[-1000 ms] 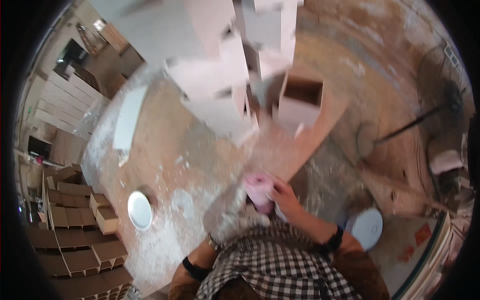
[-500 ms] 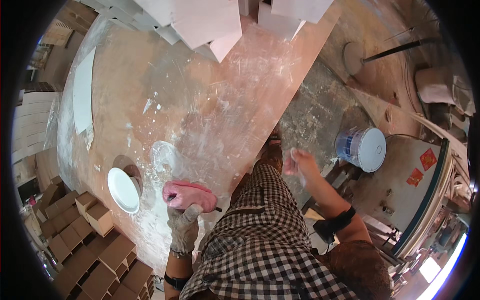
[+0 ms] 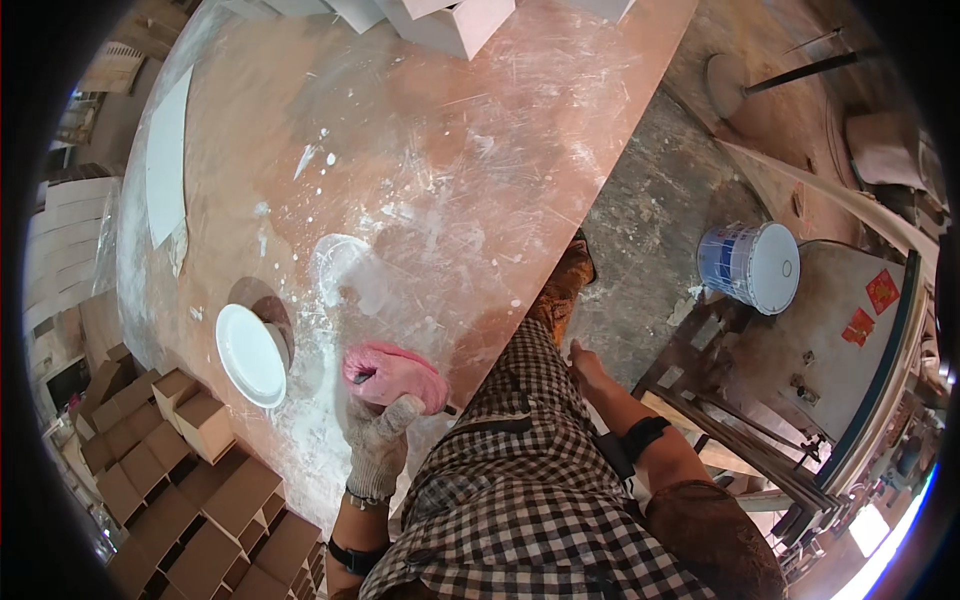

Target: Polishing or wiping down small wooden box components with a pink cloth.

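My left hand (image 3: 384, 440), in a pale knitted glove, is closed on a pink cloth bundle (image 3: 405, 378) above the near edge of the table. The bundle has a dark opening at its left end, and a short black tip sticks out at its right. Bare and lowered, my right hand (image 3: 588, 370) hangs beside my checked apron (image 3: 530, 450); most of its fingers are hidden. To the left of the bundle, a round white tub (image 3: 250, 355) sits on the scuffed brown tabletop (image 3: 430, 170), which is smeared with white.
White box-shaped pieces (image 3: 455, 25) stand at the table's far edge, and a flat white strip (image 3: 168, 160) lies at left. Brown cartons (image 3: 205, 420) are stacked at lower left. On the floor at right stands a lidded bucket (image 3: 750, 265), near a pale panel (image 3: 840, 340).
My right hand has dropped from in front of me to beside my thigh. The view has shifted, and my left hand still holds the pink bundle.
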The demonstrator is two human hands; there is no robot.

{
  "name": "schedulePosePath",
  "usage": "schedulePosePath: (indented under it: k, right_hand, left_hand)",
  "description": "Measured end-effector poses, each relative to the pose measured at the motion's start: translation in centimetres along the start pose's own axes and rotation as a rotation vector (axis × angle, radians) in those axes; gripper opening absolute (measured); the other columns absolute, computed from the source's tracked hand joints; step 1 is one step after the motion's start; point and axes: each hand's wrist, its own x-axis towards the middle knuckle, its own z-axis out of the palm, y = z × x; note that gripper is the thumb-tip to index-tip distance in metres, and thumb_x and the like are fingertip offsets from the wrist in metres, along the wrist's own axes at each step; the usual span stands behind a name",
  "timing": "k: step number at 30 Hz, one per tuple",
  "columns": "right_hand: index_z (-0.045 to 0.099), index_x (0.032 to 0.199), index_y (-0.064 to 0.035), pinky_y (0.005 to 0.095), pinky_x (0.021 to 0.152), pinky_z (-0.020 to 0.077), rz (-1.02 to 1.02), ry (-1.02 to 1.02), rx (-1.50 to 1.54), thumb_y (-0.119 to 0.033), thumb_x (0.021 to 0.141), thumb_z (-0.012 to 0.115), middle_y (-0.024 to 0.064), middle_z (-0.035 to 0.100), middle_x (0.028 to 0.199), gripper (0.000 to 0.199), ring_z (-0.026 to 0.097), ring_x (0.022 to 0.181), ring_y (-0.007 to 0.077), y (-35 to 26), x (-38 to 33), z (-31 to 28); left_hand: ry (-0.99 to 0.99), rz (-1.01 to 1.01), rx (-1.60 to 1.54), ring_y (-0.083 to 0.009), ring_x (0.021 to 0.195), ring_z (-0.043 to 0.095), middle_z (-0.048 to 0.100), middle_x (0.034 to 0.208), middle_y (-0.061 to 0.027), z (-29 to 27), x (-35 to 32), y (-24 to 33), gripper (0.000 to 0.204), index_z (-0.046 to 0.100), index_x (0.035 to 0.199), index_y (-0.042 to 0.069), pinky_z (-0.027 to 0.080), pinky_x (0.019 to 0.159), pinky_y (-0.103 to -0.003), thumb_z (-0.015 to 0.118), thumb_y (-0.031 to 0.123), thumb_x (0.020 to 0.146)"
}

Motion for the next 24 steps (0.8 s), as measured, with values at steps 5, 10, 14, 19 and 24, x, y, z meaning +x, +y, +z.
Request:
schedulePosePath:
  k: [5,10,14,19,24]
  right_hand:
    - [0.052,0.123,0.0061,0.0444,0.079,0.0442,0.061,0.159,-0.062,-0.058,0.09,0.036,0.0219,0.058,0.115,0.074,0.058,0.099,0.033,0.4,1.4,1.9]
    - [0.049,0.127,0.003,0.0443,0.094,0.0382,0.12,0.189,-0.127,-0.066,0.086,0.032,0.0234,0.052,0.125,0.082,0.05,0.116,0.0352,1.3,2.1,3.0]
    - [0.039,0.136,-0.0019,0.044,0.102,0.0309,0.102,0.075,-0.066,-0.072,0.084,0.028,0.0227,0.04,0.136,0.087,0.039,0.126,0.0355,0.7,0.5,2.9]
    - [0.039,0.138,-0.0039,0.0425,0.102,0.0325,-0.068,0.005,0.04,-0.075,0.082,0.028,0.0227,0.044,0.135,0.091,0.042,0.126,0.0336,-0.1,-4.3,1.8]
    - [0.034,0.14,-0.0046,0.0415,0.105,0.0291,0.078,0.029,0.111,-0.073,0.085,0.024,0.0206,0.039,0.139,0.089,0.037,0.13,0.0326,0.7,-4.8,0.1]
  left_hand:
    - [0.069,0.04,-0.012,-0.0194,0.103,0.053,0.052,0.11,-0.0065,-1.0,-1.2,0.4,0.074,0.041,0.125,0.004,0.044,0.091,-0.033,0.079,0.026,0.066]
    - [0.121,0.009,-0.092,-0.0173,0.099,0.053,0.053,0.106,-0.0041,-1.7,-1.9,0.6,0.067,0.045,0.12,0.005,0.044,0.09,-0.032,0.078,0.014,0.063]
    - [0.113,0.01,-0.106,-0.0166,0.098,0.053,0.054,0.105,-0.0039,-1.5,-2.1,0.4,0.063,0.047,0.118,0.005,0.044,0.088,-0.031,0.077,0.013,0.064]
    - [0.077,0.013,-0.073,-0.0186,0.103,0.052,0.052,0.111,-0.0064,-1.4,-2.1,-0.8,0.07,0.042,0.125,0.004,0.043,0.092,-0.033,0.077,0.022,0.067]
    - [0.057,0.007,-0.078,-0.0178,0.104,0.051,0.051,0.112,-0.0054,-0.8,-2.5,-0.9,0.067,0.042,0.125,0.004,0.042,0.092,-0.032,0.075,0.02,0.069]
